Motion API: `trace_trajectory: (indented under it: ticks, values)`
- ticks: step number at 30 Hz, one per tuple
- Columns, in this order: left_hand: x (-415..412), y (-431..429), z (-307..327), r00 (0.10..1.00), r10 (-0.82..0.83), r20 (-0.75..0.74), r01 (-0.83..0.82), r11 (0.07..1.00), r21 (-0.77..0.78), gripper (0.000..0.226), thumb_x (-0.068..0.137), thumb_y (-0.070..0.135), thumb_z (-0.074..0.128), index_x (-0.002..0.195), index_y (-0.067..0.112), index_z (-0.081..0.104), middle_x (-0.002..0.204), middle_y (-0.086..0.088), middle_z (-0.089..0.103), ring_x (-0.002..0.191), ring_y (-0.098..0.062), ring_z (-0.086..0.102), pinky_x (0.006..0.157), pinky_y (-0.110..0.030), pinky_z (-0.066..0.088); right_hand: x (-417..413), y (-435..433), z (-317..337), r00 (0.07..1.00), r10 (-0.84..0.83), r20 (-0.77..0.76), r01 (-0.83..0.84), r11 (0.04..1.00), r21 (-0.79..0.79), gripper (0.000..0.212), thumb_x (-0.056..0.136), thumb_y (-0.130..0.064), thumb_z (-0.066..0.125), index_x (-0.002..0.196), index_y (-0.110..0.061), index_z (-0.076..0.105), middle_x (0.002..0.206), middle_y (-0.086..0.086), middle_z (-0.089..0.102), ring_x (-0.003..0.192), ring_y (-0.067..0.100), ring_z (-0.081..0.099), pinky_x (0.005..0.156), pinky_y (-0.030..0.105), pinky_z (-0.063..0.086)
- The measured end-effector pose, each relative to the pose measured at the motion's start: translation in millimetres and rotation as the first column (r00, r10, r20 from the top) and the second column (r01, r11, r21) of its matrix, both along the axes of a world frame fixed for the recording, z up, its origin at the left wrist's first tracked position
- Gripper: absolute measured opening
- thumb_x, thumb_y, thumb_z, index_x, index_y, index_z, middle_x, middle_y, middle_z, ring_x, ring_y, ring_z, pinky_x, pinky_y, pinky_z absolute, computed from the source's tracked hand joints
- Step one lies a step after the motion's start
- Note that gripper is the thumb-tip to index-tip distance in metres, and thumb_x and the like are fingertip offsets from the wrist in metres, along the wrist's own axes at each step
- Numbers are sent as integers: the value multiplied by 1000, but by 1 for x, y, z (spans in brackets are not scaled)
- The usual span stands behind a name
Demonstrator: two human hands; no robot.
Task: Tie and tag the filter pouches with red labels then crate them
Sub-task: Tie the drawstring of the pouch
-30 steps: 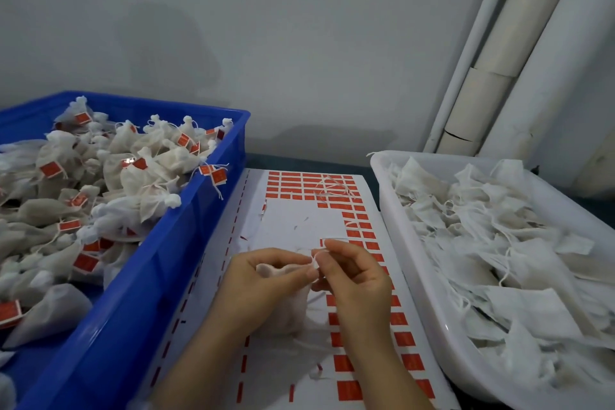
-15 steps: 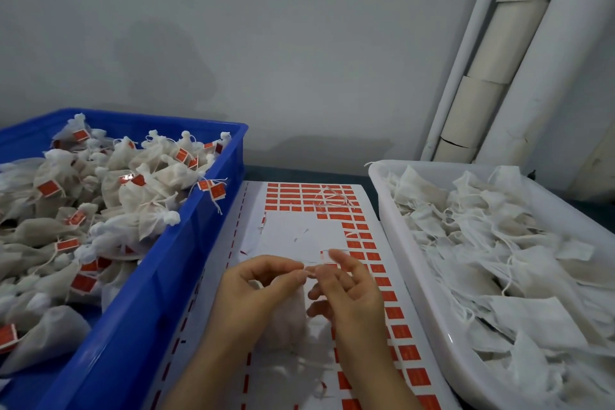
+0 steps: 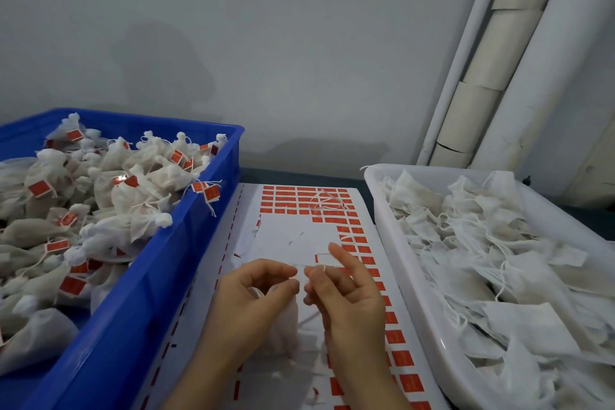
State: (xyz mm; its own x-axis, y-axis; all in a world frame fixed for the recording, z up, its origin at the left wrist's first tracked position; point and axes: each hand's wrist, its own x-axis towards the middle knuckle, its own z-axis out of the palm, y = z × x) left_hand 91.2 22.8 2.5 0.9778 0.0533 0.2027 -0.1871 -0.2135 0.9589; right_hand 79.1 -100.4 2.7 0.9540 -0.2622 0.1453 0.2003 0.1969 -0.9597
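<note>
Pinching a thin white string (image 3: 301, 267) taut between two hands: gripping one end with the thumb and curled forefinger of the left hand (image 3: 258, 296), nipping the other end between the thumb and a bent finger of the right hand (image 3: 347, 299), and pointing the right forefinger straight out, clear of the string. Holding the filter pouch (image 3: 283, 329), white and gathered at the neck, just under the left fingers and between the two wrists; not showing plainly whether its bottom is touching the sheet below. Working over a flat white label sheet (image 3: 293, 236), bare in the middle and lined with red labels (image 3: 289, 200) along the far end and right edge, with a loose scrap of thread (image 3: 327, 203) lying on the far rows. Sitting between a blue crate (image 3: 159, 276) just to the left, heaped with tied pouches (image 3: 133, 196) bearing red tags, and a white tray (image 3: 392, 243) just to the right, filled with flat untied pouches (image 3: 482, 260) and trailing strings. Facing a grey wall (image 3: 266, 60), with pale tubes (image 3: 482, 83) leaning in the right corner behind the tray.
</note>
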Motion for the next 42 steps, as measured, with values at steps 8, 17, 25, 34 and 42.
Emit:
trace_trajectory:
  ticks: [8,17,25,34,42]
  values:
    - [0,1,3,1000,-4,25,7,997,-82,8,82,15,65,75,18,69,74,8,69,75,-5,63,57,-8,47,2,3,-4,971,151,-183,-151,988,12,48,54,-57,61,90,-27,70,88,-12,72,84,15,69,66,25,56]
    - [-3,0,6,997,-56,48,57,998,-21,4,80,17,68,78,19,69,75,9,70,79,-8,65,58,-14,51,-6,5,3,992,92,-85,-105,980,-171,17,61,-43,67,70,-30,72,73,-11,71,71,5,66,54,13,50]
    - [-5,-1,6,996,-61,65,55,995,87,10,81,16,69,73,23,69,70,11,69,73,-7,64,57,-12,49,-7,5,5,998,12,-61,-24,979,-203,14,80,-17,68,68,-24,70,71,-10,70,71,9,66,53,15,51]
    - [-5,3,9,999,-47,-1,47,990,132,20,81,4,64,67,19,65,69,14,66,75,-2,61,55,-9,48,-4,2,7,999,-32,-7,30,991,-127,12,87,-21,53,84,-13,62,76,-14,71,72,9,67,54,14,51]
    - [-8,2,12,995,-84,-60,93,982,162,25,81,1,62,63,19,63,63,8,64,67,-6,60,51,-10,45,1,-6,9,996,-12,-86,26,986,165,15,90,-19,50,83,-9,59,64,4,65,51,15,59,55,20,51]
